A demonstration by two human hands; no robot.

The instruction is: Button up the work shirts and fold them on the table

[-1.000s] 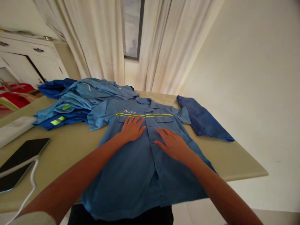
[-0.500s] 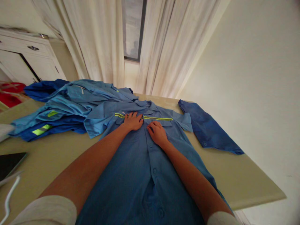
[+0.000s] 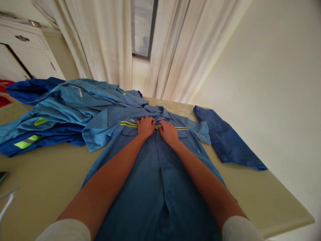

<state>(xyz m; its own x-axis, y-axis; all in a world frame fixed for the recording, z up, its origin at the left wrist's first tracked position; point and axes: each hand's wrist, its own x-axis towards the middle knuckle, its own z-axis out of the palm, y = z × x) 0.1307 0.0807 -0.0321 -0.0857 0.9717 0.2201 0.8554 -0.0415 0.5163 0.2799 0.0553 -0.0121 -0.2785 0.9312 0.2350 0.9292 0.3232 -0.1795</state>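
Note:
A blue short-sleeved work shirt (image 3: pixel 147 174) lies front up on the table, collar away from me. Yellow stripes cross its chest, and buttons run down the middle. My left hand (image 3: pixel 146 126) is closed on the front placket at stripe height, fingertips pinching the cloth. Close beside it, my right hand (image 3: pixel 168 132) pinches the other edge of the placket just under the collar. The fingers of both hands almost meet, and they hide whatever button is there. Lower buttons show on the placket between my forearms.
A heap of blue work clothes (image 3: pixel 57 103) with reflective strips lies on the left. A folded dark blue garment (image 3: pixel 228 140) rests at the right of the table (image 3: pixel 273 197). Curtains (image 3: pixel 105 40) and a wall stand behind. A dark device (image 3: pixel 2 176) and a white cable (image 3: pixel 7 207) are at left.
My left hand has gone from lying spread on the chest to pinching the placket. My right hand has moved slightly up toward the collar, beside it. The view has shifted slightly.

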